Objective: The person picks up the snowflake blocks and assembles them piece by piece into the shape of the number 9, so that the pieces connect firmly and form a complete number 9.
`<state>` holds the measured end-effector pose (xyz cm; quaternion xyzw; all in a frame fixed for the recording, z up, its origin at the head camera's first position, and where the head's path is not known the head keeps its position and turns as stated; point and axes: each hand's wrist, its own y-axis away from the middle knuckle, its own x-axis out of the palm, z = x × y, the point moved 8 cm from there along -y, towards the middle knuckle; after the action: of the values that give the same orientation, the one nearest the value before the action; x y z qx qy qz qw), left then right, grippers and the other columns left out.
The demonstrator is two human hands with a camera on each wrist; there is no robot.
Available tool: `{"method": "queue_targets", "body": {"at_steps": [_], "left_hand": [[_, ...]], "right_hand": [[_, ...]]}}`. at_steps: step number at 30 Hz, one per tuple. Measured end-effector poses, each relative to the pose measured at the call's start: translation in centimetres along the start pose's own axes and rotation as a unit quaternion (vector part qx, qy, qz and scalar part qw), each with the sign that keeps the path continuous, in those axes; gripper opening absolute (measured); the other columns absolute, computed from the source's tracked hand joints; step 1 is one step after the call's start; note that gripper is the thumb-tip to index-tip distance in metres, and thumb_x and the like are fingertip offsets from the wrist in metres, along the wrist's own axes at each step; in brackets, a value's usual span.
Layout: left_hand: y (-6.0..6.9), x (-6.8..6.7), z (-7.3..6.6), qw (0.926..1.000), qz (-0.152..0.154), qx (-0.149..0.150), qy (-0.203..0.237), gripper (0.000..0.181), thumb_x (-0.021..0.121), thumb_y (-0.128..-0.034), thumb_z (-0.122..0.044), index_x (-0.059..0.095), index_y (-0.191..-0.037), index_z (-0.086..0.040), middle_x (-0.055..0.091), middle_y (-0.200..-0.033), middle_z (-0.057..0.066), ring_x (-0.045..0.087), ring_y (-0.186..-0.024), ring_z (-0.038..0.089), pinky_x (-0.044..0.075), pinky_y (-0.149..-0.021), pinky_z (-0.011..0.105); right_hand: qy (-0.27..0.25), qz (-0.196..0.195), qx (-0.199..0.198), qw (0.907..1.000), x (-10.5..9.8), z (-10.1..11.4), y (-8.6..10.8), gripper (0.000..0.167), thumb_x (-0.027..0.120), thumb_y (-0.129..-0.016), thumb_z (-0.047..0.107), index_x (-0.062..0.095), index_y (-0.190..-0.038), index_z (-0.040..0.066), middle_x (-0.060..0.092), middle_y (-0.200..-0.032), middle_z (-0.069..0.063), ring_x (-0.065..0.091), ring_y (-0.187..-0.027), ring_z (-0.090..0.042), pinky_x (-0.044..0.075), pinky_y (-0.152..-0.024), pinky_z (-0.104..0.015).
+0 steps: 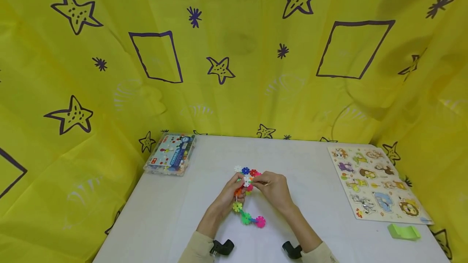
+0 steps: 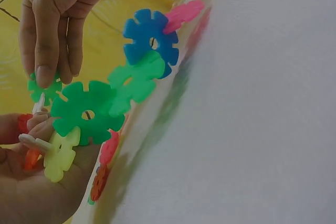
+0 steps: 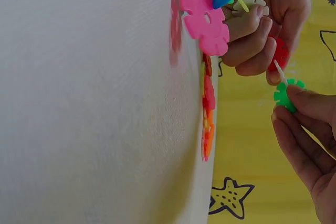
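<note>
My left hand [image 1: 224,198] grips a chain of flower-shaped interlocking plastic discs. From it hang a yellow disc [image 1: 237,206], a green disc [image 2: 84,111], a blue disc [image 2: 142,38] and a pink disc [image 3: 202,19] at the end. A red disc [image 3: 281,53] shows at the left fingers, joined to a white disc [image 1: 247,181] seen edge-on in the wrist views. Between thumb and fingertips, my right hand [image 1: 276,189] pinches a small green disc [image 3: 286,95] against that white disc's edge. Whether the two are slotted together, I cannot tell.
More linked discs, including a blue one [image 1: 245,171], lie on the white table just beyond the hands. A clear box of pieces [image 1: 172,153] stands at back left. An animal puzzle board [image 1: 345,182] and a light green block [image 1: 404,232] lie at right. A yellow curtain [image 1: 248,104] hangs behind.
</note>
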<state>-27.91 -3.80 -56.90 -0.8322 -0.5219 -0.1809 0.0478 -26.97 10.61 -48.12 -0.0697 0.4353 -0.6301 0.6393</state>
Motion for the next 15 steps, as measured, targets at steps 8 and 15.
{"method": "queue_targets", "body": {"at_steps": [8,15], "left_hand": [[0.3,-0.8,-0.5,0.9996,-0.014,0.004,-0.025,0.015,0.038,-0.1141,-0.021,0.048,-0.106,-0.013,0.045,-0.081,0.001,0.038,-0.064,0.010,0.037,-0.056,0.019],[0.3,-2.2,-1.7,0.9940,-0.067,0.028,-0.082,0.017,0.043,-0.1124,-0.019,0.050,-0.108,-0.005,0.058,-0.084,0.005,0.049,-0.070,0.014,0.043,-0.061,0.023]], "right_hand": [[0.001,0.007,-0.015,0.9999,0.5,0.4,-0.1,0.018,0.093,-0.072,-0.002,0.083,-0.083,0.007,0.074,-0.075,0.003,0.071,-0.068,-0.009,0.056,-0.064,-0.017],[0.004,0.050,0.115,0.9921,0.9,-2.2,0.3,0.024,0.091,-0.076,0.000,0.081,-0.098,0.005,0.078,-0.092,-0.003,0.075,-0.077,-0.017,0.061,-0.070,-0.027]]}}
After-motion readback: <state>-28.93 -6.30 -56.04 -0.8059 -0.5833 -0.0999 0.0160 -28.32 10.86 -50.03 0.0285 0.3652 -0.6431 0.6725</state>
